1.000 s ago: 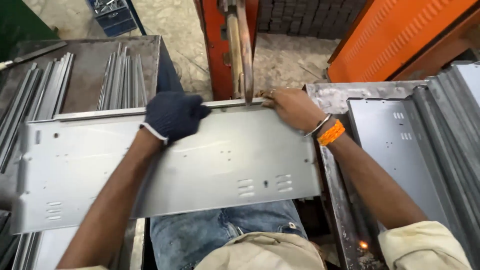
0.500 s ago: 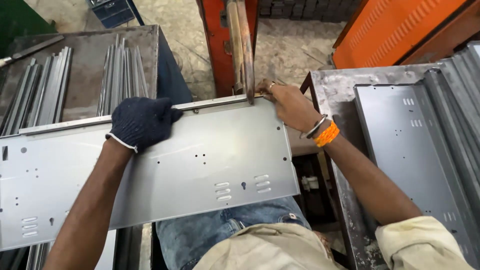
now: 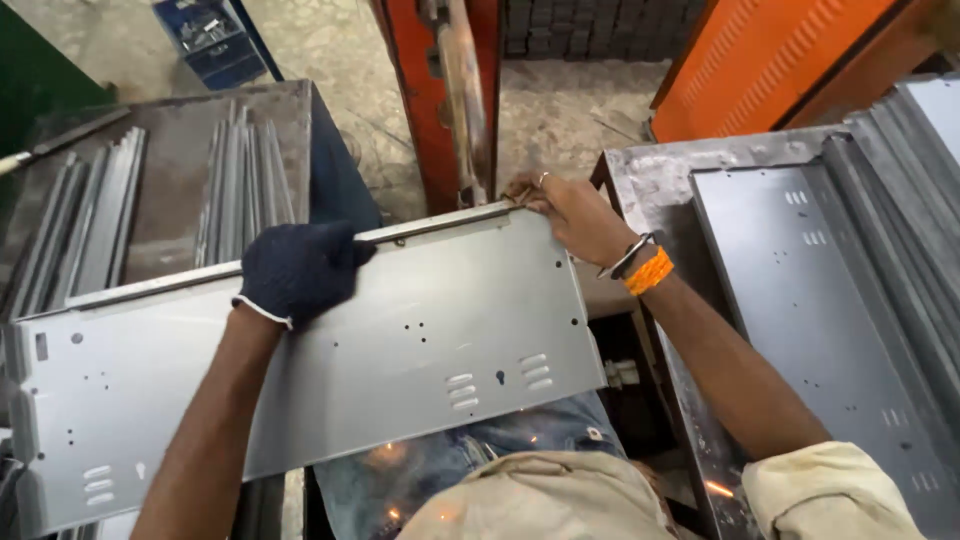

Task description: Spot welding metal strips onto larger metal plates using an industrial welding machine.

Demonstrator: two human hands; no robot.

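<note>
Both hands, L (image 3: 300,270) gloved & R (image 3: 575,215), hold sheet-metal panel (image 3: 400,340) top edge.

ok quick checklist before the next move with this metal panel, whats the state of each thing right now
1. Left hand gloved and gripping the far edge of the sheet metal panel: ok.
2. Right hand gloved: not ok, it is bare, with sparks showing low in the view.
3. Right hand holding the panel's far right corner beside the orange machine: ok.
4. Right fingertips apart from the machine's working tip: cannot tell, they sit very close.
5. Panel level: not ok, it slopes down toward the left.
6. Finished panels on the right table stacked flat: ok.
</note>
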